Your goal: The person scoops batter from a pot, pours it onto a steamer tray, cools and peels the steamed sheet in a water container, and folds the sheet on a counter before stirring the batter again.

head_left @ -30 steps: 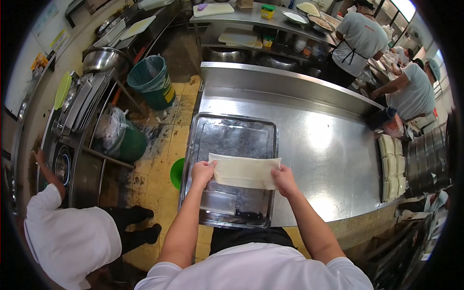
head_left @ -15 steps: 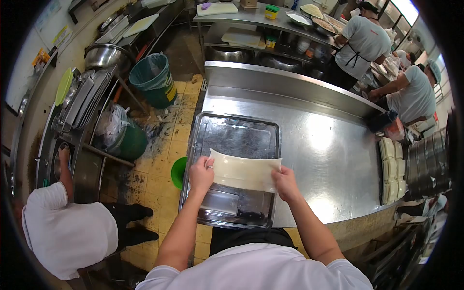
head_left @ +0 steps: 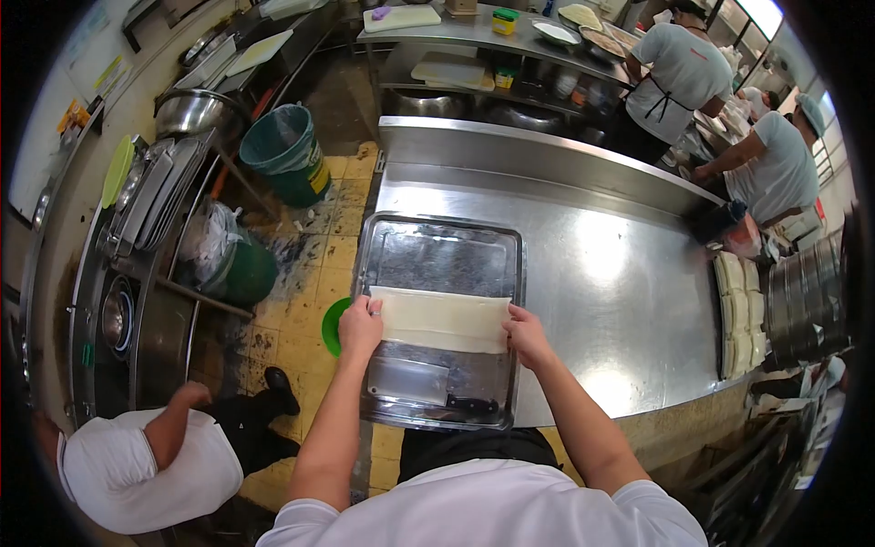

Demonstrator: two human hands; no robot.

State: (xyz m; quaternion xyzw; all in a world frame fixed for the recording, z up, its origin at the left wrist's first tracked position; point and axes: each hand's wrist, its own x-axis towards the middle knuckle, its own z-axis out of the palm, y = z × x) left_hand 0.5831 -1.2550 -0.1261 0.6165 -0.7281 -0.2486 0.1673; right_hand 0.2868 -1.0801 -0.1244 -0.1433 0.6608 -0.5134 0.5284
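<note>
A pale rectangular dough sheet [head_left: 442, 321] is stretched flat across the middle of a dark metal tray [head_left: 447, 221]. My left hand [head_left: 362, 326] pinches its left end near the tray's left rim. At the right end, my right hand [head_left: 527, 335] has its fingers closed on the sheet's edge. Below the sheet, nearer to me, a cleaver with a wide blade [head_left: 407, 381] and a dark handle [head_left: 472, 405] lies in the tray.
The tray rests on a steel table [head_left: 629, 301] with a raised back edge. Wrapped pale blocks [head_left: 740, 314] stand at its right end. A green bowl [head_left: 334, 326] shows at left. A person [head_left: 150, 465] is at lower left; co-workers [head_left: 679, 73] stand at upper right.
Both hands and the dough sheet have shifted left, and the sheet now looks flatter against the tray. The person at lower left has drawn an arm back from the counter.
</note>
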